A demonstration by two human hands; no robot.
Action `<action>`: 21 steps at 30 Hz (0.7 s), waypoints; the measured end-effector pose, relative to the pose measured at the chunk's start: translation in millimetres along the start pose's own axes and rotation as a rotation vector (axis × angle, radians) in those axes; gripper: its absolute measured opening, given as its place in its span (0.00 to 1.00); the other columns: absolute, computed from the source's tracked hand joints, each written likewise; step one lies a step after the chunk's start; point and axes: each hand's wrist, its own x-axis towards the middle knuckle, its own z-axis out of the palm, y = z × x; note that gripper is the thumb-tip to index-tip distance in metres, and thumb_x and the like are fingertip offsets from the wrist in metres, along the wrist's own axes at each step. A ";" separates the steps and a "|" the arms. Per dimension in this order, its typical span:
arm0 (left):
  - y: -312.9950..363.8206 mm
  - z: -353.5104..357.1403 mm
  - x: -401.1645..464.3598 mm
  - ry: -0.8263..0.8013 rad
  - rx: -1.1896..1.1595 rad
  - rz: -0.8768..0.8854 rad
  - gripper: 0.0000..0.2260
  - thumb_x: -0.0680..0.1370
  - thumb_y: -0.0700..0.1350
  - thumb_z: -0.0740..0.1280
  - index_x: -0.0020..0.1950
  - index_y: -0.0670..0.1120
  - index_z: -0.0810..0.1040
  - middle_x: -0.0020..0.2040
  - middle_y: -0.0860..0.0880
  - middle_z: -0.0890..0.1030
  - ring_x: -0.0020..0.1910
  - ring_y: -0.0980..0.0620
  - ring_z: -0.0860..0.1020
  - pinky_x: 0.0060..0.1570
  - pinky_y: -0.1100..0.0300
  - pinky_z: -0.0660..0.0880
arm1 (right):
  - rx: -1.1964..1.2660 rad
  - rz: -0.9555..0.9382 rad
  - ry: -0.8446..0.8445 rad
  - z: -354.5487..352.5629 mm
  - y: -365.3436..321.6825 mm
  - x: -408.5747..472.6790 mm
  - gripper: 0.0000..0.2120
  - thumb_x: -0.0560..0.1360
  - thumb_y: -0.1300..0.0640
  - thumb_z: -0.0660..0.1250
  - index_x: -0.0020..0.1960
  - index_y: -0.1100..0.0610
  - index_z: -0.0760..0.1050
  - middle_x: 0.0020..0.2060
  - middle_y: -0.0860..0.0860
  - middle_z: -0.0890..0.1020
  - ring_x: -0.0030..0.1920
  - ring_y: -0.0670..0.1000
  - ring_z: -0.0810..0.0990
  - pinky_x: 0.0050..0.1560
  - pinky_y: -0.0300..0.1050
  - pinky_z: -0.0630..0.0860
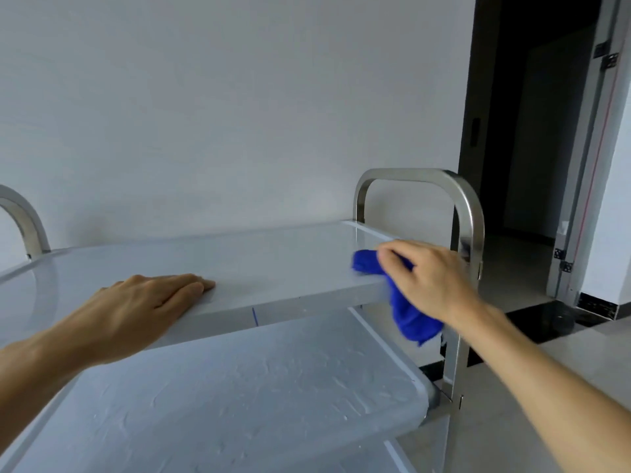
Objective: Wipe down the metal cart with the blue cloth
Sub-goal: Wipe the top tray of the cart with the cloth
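The metal cart (273,261) fills the lower view, with a top shelf, a lower shelf under white film, and a steel handle loop at each end. My right hand (426,278) grips the blue cloth (403,302) at the top shelf's near right corner, beside the right handle (464,206). Part of the cloth lies on the shelf and the rest hangs over the front edge. My left hand (150,302) rests flat, palm down, on the near edge of the top shelf, holding nothing.
A white wall stands right behind the cart. To the right is an open dark doorway (532,131) with a metal door frame (587,165). The lower shelf (239,397) juts out toward me below the top one. Tiled floor lies at the right.
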 end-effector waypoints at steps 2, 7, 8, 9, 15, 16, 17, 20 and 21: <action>0.0 1.4 0.2 0.011 -0.001 -0.006 0.14 0.71 0.72 0.41 0.50 0.87 0.61 0.58 0.76 0.69 0.65 0.55 0.75 0.60 0.52 0.70 | -0.025 0.060 -0.035 -13.7 32.5 1.7 0.13 0.80 0.45 0.58 0.50 0.44 0.80 0.46 0.40 0.85 0.47 0.48 0.83 0.45 0.45 0.79; -1.9 8.7 1.0 0.064 0.023 -0.011 0.19 0.71 0.72 0.38 0.54 0.82 0.63 0.60 0.70 0.76 0.58 0.54 0.77 0.53 0.51 0.72 | -0.081 0.196 0.113 -1.8 24.6 0.4 0.13 0.79 0.50 0.60 0.41 0.51 0.80 0.34 0.47 0.84 0.35 0.51 0.78 0.34 0.40 0.69; -1.6 9.7 2.0 0.068 0.032 -0.011 0.19 0.71 0.72 0.37 0.54 0.81 0.63 0.59 0.69 0.77 0.57 0.54 0.77 0.52 0.50 0.72 | -0.109 0.221 0.167 3.6 10.3 -0.8 0.15 0.79 0.50 0.61 0.37 0.53 0.79 0.31 0.50 0.82 0.33 0.54 0.78 0.33 0.43 0.69; -1.4 10.0 2.8 0.068 0.044 -0.014 0.19 0.72 0.71 0.37 0.54 0.81 0.63 0.59 0.68 0.77 0.57 0.53 0.77 0.52 0.50 0.72 | -0.120 0.214 0.201 9.9 -7.1 -2.7 0.16 0.79 0.51 0.62 0.36 0.55 0.77 0.30 0.51 0.81 0.33 0.57 0.78 0.34 0.47 0.71; -6.7 7.4 1.6 0.027 0.065 -0.064 0.17 0.73 0.70 0.39 0.56 0.84 0.60 0.60 0.72 0.73 0.60 0.55 0.75 0.55 0.50 0.69 | 0.093 -0.231 0.135 45.9 -108.7 -19.7 0.11 0.78 0.48 0.63 0.51 0.49 0.83 0.41 0.46 0.85 0.41 0.54 0.80 0.47 0.49 0.75; -8.4 5.5 1.2 0.020 0.057 -0.073 0.17 0.73 0.71 0.39 0.57 0.84 0.60 0.60 0.73 0.73 0.61 0.56 0.74 0.57 0.49 0.69 | 0.105 -0.278 0.107 44.2 -106.3 -18.2 0.12 0.79 0.47 0.62 0.52 0.48 0.82 0.42 0.45 0.85 0.42 0.54 0.81 0.47 0.48 0.75; -9.3 3.3 0.9 0.016 0.048 -0.076 0.18 0.72 0.71 0.39 0.57 0.84 0.60 0.60 0.73 0.73 0.62 0.56 0.74 0.59 0.49 0.69 | 0.115 -0.292 0.084 39.6 -97.4 -15.3 0.12 0.79 0.46 0.61 0.53 0.48 0.82 0.44 0.45 0.85 0.44 0.53 0.82 0.48 0.48 0.76; -7.1 0.4 -0.4 0.007 0.039 -0.071 0.19 0.70 0.72 0.38 0.56 0.85 0.60 0.62 0.73 0.73 0.64 0.56 0.74 0.60 0.50 0.69 | 0.101 -0.204 0.104 18.9 -45.7 -10.7 0.14 0.79 0.47 0.60 0.52 0.49 0.83 0.46 0.45 0.86 0.47 0.53 0.84 0.48 0.48 0.79; -4.4 1.1 -0.5 0.006 0.049 -0.065 0.19 0.70 0.72 0.38 0.56 0.84 0.60 0.61 0.73 0.73 0.64 0.56 0.74 0.58 0.51 0.69 | 0.078 -0.133 0.116 11.7 -25.3 -9.9 0.14 0.79 0.47 0.60 0.51 0.49 0.83 0.46 0.45 0.86 0.47 0.52 0.84 0.47 0.48 0.79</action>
